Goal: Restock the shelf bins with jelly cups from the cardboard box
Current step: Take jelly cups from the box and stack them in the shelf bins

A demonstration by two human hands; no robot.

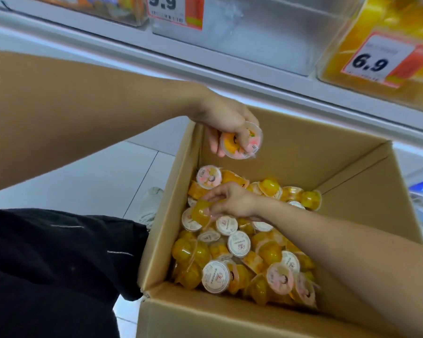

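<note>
Many jelly cups (239, 245) lie in a loose heap at the bottom of the cardboard box (303, 147), which sits on the floor by our black trouser leg (47, 264) and grey shoe (150, 206). Some show white or pink lids, and some show their yellow bellies.

Our right hand (232, 202) is down in the box. Its fingers are pinching one yellow cup (200, 212) near the left wall of the box, and the cup looks just a little lifted off the heap.

Our left hand (226, 120) is higher up, over the far left corner of the box. Its fingers are curled round a pink-lidded cup (241, 141). We cannot tell if there is more than one cup in that hand.

Further away, the shelf (205, 67) runs across the top. One clear bin (266, 32) with a 9.9 price tag (175, 8) looks almost bare. To the right of it, a bin (381, 45) with a 6.9 tag (386, 59) is full of yellow.

We think we are at the picking-up step. Next we need to lift both hands up to the shelf and drop the cups in the right bin, holding them gently so they do not get squashed.
</note>
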